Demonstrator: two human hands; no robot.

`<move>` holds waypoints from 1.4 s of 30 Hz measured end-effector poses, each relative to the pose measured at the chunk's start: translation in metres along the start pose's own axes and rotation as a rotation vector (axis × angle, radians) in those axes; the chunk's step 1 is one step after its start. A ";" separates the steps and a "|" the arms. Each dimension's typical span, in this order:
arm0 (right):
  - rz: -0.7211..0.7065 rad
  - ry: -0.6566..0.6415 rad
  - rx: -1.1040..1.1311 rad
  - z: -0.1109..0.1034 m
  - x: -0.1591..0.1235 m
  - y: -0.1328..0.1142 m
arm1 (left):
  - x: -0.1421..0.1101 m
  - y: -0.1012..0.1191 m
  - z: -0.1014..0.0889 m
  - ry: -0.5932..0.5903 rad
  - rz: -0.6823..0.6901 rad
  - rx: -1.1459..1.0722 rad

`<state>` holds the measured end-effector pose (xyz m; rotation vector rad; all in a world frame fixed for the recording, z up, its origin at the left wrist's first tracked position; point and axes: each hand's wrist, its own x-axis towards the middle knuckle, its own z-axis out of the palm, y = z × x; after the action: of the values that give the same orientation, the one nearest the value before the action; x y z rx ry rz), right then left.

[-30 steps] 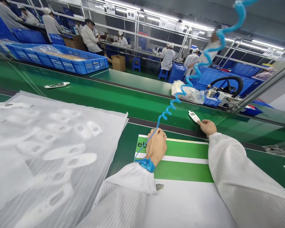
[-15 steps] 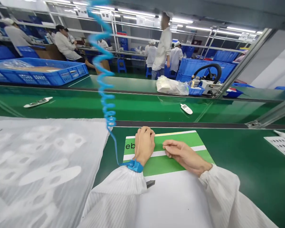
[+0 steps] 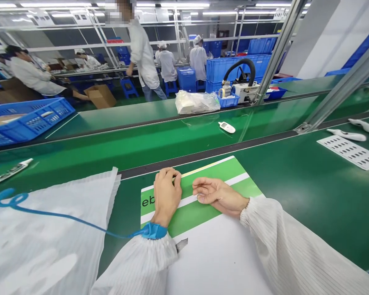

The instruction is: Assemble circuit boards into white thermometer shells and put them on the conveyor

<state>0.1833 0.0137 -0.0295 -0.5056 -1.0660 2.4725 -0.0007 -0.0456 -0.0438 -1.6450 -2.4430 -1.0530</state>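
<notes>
My left hand (image 3: 167, 196) rests in a closed fist on a green-striped printed sheet (image 3: 203, 196), with nothing visible in it. A blue wrist strap (image 3: 155, 230) circles that wrist, and its coiled blue cord (image 3: 9, 200) runs left across a translucent plastic sheet (image 3: 39, 233). My right hand (image 3: 217, 196) lies on the same printed sheet with its fingers loosely curled, holding nothing, a little to the right of my left hand. Both white striped sleeves reach in from the bottom. A white handheld thermometer (image 3: 226, 127) lies on the green belt beyond the hands.
A white perforated card (image 3: 350, 152) and white moulded pieces (image 3: 347, 135) lie at right. A white device (image 3: 12, 172) sits at the left belt edge. A plastic bag (image 3: 197, 102), a machine with a black hose (image 3: 241, 88), blue crates (image 3: 27, 119) and co-workers (image 3: 143, 53) are beyond.
My right hand has moved from beside the thermometer onto the printed sheet. The view has swung right, and the coiled cord now lies left across the plastic sheet.
</notes>
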 end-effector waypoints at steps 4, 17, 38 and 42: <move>0.007 0.012 -0.002 0.002 -0.001 -0.002 | 0.001 0.000 0.000 0.003 -0.003 -0.002; 0.005 -0.002 -0.038 -0.002 0.000 0.000 | -0.002 0.003 0.000 0.012 -0.010 -0.020; 0.005 -0.006 -0.054 0.000 -0.001 -0.001 | -0.003 0.004 0.000 0.015 -0.018 -0.024; -0.004 -0.010 -0.060 0.000 -0.001 -0.001 | -0.003 0.003 0.000 0.013 -0.016 -0.022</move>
<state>0.1846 0.0138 -0.0282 -0.5090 -1.1475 2.4483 0.0034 -0.0469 -0.0430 -1.6225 -2.4490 -1.0927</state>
